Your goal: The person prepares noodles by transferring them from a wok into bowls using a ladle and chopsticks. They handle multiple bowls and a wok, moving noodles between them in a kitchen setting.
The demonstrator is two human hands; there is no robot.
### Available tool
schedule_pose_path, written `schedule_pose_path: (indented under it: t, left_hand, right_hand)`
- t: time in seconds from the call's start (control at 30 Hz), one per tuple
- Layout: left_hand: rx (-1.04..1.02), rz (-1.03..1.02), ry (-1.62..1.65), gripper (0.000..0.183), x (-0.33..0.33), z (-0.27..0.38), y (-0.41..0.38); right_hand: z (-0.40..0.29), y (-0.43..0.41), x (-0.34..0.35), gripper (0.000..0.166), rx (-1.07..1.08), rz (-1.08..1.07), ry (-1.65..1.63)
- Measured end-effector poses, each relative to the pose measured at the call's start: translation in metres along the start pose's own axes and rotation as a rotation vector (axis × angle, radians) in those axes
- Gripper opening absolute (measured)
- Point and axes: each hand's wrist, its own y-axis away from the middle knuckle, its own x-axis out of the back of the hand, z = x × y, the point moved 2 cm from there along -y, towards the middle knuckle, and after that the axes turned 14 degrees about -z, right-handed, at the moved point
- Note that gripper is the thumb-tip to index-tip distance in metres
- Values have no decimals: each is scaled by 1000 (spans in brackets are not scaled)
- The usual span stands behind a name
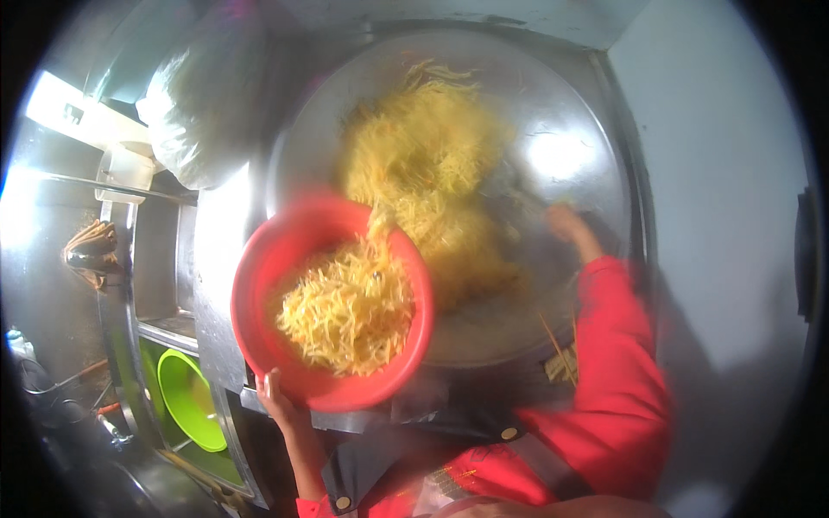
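Note:
My left hand (280, 403) grips the near-left rim of a red plastic basin (408, 382). Pale yellow shredded food (346, 311), possibly potato, lies in the basin, and some hangs over its far-right rim. The basin overlaps the near-left edge of a very large, round metal pan (550, 103). More yellow shreds (427, 149) with orange bits are heaped in the pan, blurred by steam or motion. Over the pan's right side, my right hand (570, 226) is closed around the end of a blurred metal utensil (528, 199), perhaps a spatula, reaching toward the heap.
A pale wall (712, 194) stands close on the right. Left are a filled clear plastic bag (201, 123), a steel sink (155, 259) and a green basin (188, 395) lower down. Thin sticks (557, 346) lie near the pan's front edge, beside my right sleeve.

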Motion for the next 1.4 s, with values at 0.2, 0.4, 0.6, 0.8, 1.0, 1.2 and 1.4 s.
schedule_pose_path:
  t: [0.2, 0.4, 0.6, 0.8, 1.0, 1.2, 1.4]
  left_hand:
    - [21, 65, -265, 9, -8, 9, 4]
    - [7, 74, -240, 7, -18, 10, 4]
    - [-81, -23, -286, 5, -11, 10, 3]
    - [42, -58, 123, 13, -2, 6, 2]
    - [-1, -137, 232, 16, -7, 16, 2]
    - [-47, -242, 223, 21, 5, 6, -6]
    - [-78, -252, 306, 15, 11, 1, -10]
  right_hand:
    - [-133, -42, -37, 21, 290, 28, -672]
    - [-137, -18, -31, 18, 274, -38, -717]
    - [-128, 10, -27, 18, 316, -24, -720]
    - [-126, 51, -23, 19, 388, -51, -779]
    - [-151, 128, 7, 21, 500, 63, -678]
    - [-185, 259, 40, 24, 627, 134, -460]
    - [-233, 395, -3, 20, 440, 263, -1]
